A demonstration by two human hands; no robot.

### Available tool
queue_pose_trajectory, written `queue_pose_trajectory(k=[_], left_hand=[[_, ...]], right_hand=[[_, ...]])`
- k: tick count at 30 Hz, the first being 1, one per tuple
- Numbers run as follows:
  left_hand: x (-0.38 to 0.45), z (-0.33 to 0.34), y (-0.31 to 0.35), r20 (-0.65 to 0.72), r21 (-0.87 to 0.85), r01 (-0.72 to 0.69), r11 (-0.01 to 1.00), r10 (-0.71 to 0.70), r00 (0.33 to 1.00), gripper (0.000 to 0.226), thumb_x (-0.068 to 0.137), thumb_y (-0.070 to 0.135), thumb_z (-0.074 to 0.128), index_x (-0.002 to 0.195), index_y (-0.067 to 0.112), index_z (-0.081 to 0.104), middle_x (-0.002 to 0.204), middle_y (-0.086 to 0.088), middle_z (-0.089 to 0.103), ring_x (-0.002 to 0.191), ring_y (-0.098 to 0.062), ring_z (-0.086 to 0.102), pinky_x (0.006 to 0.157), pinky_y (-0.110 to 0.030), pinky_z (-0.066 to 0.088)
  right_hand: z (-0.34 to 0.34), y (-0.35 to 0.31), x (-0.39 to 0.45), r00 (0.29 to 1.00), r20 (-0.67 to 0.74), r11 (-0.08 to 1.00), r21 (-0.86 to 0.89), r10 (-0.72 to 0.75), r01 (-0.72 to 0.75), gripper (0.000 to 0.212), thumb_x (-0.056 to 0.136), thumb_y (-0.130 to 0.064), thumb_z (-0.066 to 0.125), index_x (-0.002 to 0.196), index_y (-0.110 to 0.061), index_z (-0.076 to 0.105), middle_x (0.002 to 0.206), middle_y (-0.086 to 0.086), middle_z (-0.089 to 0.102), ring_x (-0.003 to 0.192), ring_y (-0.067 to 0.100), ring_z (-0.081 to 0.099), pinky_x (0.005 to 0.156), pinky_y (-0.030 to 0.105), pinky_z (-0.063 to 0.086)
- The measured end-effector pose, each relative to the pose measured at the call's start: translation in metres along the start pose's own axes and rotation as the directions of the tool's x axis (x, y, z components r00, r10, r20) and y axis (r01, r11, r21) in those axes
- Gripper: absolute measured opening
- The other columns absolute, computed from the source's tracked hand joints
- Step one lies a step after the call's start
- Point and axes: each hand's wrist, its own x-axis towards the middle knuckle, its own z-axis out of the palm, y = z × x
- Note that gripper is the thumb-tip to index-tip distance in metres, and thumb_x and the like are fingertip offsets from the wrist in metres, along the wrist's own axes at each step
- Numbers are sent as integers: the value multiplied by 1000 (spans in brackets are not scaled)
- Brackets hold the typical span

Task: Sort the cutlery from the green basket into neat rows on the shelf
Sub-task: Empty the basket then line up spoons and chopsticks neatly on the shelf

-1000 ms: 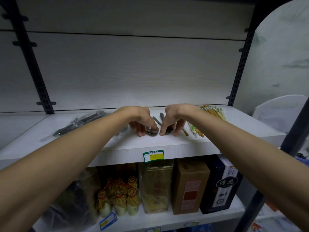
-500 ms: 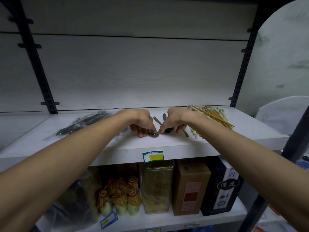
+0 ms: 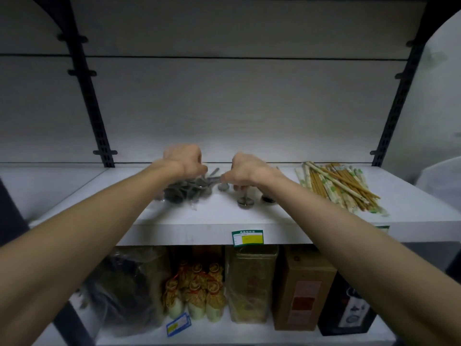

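White lower shelf (image 3: 139, 339), nearest: a dark plastic bag (image 3: 124, 288) at left, a cluster of small gourd-shaped bottles (image 3: 197, 290) with gold wrapping, a clear-wrapped yellowish box (image 3: 250, 283), a brown carton (image 3: 303, 290), and a dark box (image 3: 349, 310) at far right. A blue-and-yellow price tag (image 3: 178, 324) sits on the front edge.

Upper shelf (image 3: 311, 228), white, with a green-and-yellow label (image 3: 247, 238) on its front lip.

On the upper shelf, left of centre: a heap of spoons in clear plastic wrap (image 3: 185, 192), bowls toward the front edge. Left hand (image 3: 183, 158) rests over the back of this heap, fingers curled down into it; it appears to grip the wrapped spoons, though the fingertips are hidden.

Centre: loose spoons (image 3: 245, 201) lying side by side, bowls at the front edge, handles running back under the right hand. A darker spoon bowl (image 3: 269, 199) lies just beside, to the right. Right hand (image 3: 245, 168), fingers curled, pinches the handle of a single spoon (image 3: 219, 181) that points toward the heap at left.

Right end of the upper shelf: a pile of chopsticks (image 3: 339, 188), some bare wood, some in white paper sleeves with green print, laid roughly front to back, several crossing at angles.

Behind: pale wood-grain back panel (image 3: 237, 108) and two black slotted uprights (image 3: 89, 96). Green basket not in view.
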Motion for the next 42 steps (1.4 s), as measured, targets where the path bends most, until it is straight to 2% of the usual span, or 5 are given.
queue_pose_trajectory(k=[17,23,28,36,42], left_hand=[[12,49,-75,-29,-71,-189,979,188,982,32,94,52,55,106,24,65,119,-3,61,112,-27,58,80,-35,43],[19,33,-87,156,85,-295,952,280,947,42,95,54,53,124,27,64,128,-4,59,117,-29,58,89,-36,48],[22,33,-91,184,-119,-301,946,319,930,44,92,34,57,135,27,59,137,-5,57,124,-28,53,100,-37,46],[27,41,-65,141,-200,-293,935,323,936,31,90,60,60,92,30,68,99,4,68,96,-24,62,74,-33,46],[34,40,-49,90,-152,-284,947,300,950,38,75,55,78,98,25,71,98,4,70,93,-23,64,67,-30,42]], right_hand=[[66,-46,35,968,-246,998,41,58,-50,54,80,-69,66,62,-20,51,76,1,60,77,24,60,64,30,38],[60,-52,41,998,-8,930,363,62,-54,39,83,-20,76,51,-17,55,48,-4,51,46,12,46,47,24,37],[49,-40,33,995,5,923,374,99,-94,29,88,-8,61,59,-8,62,41,-2,51,38,14,45,36,17,31],[43,-3,38,945,-198,895,416,259,-158,22,84,-20,67,78,-3,79,68,6,74,62,23,63,61,35,55],[37,7,33,961,-149,912,378,232,-161,13,77,-18,78,79,-6,81,72,4,75,58,16,58,55,25,44]])
